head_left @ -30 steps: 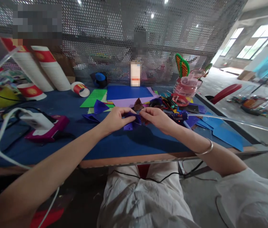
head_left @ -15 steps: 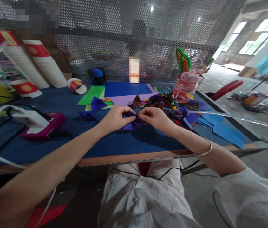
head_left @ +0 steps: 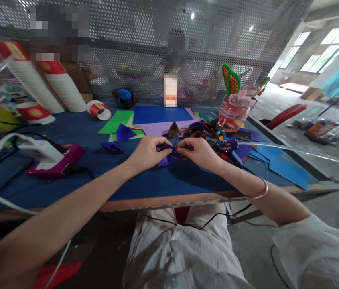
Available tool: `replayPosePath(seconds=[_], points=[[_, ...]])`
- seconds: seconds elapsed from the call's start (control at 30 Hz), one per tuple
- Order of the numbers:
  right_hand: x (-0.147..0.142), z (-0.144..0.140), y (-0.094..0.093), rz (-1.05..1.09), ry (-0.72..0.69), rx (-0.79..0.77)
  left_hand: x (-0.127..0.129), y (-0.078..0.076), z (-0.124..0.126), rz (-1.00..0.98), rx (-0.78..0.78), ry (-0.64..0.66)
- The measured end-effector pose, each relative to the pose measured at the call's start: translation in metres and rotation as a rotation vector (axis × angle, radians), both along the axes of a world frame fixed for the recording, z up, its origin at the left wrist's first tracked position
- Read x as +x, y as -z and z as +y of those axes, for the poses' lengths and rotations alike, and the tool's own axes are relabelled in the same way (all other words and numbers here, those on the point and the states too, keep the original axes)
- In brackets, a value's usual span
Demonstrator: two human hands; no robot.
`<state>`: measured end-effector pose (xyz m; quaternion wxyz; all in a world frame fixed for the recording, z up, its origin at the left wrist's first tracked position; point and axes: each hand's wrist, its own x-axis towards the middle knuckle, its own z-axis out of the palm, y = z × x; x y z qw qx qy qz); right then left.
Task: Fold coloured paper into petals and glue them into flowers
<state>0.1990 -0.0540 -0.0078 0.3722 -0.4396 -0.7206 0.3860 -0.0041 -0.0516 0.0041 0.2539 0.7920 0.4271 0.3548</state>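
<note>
Both my hands meet over the middle of the blue table (head_left: 157, 182). My left hand (head_left: 147, 152) and my right hand (head_left: 195, 151) pinch the same folded purple paper piece (head_left: 168, 157) between thumbs and fingers, just above the tabletop. A silver bangle (head_left: 258, 192) sits on my right wrist. Other folded purple pieces (head_left: 118, 138) lie to the left of my left hand. A blue glue gun (head_left: 228, 145) rests just right of my right hand.
Coloured paper sheets (head_left: 160, 116) lie behind my hands. A pink jug (head_left: 236, 110) stands at the back right, stacked paper cups (head_left: 49, 86) at the back left. A magenta and white device (head_left: 51, 158) with cables lies left. A perforated metal screen (head_left: 145, 48) backs the table.
My hands have drawn slightly closer together on the purple piece. The view has shifted a little; nothing else on the table has moved.
</note>
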Motion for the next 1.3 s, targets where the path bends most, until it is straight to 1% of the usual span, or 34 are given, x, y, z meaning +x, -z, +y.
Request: replayPosePath(seconds=[0.2,0.3,0.4,0.67,0.8,0.9,1.13,1.3], points=[[-0.001,-0.007,-0.002,-0.251,0.065,0.225,0.003,0.002,-0.002,0.034,0.038,-0.047],[-0.003,-0.01,-0.002,-0.328,0.097,0.32,0.004,0.003,-0.003,0.031,0.034,-0.056],[-0.004,-0.012,-0.002,-0.372,0.09,0.381,0.005,0.004,-0.004,0.029,0.026,-0.053],[-0.006,-0.014,0.0,-0.482,0.082,0.483,0.005,0.005,-0.004,0.035,0.045,-0.024],[-0.006,-0.014,0.003,-0.461,0.084,0.505,0.005,0.003,-0.005,0.059,0.046,-0.046],[-0.007,-0.014,0.004,-0.437,0.086,0.505,0.006,0.002,-0.007,0.085,0.078,-0.069],[-0.008,-0.014,0.0,-0.341,0.124,0.433,0.009,0.005,-0.011,0.067,0.148,-0.097],[-0.009,-0.013,-0.001,-0.313,0.155,0.386,0.009,0.006,-0.013,0.071,0.186,-0.114]])
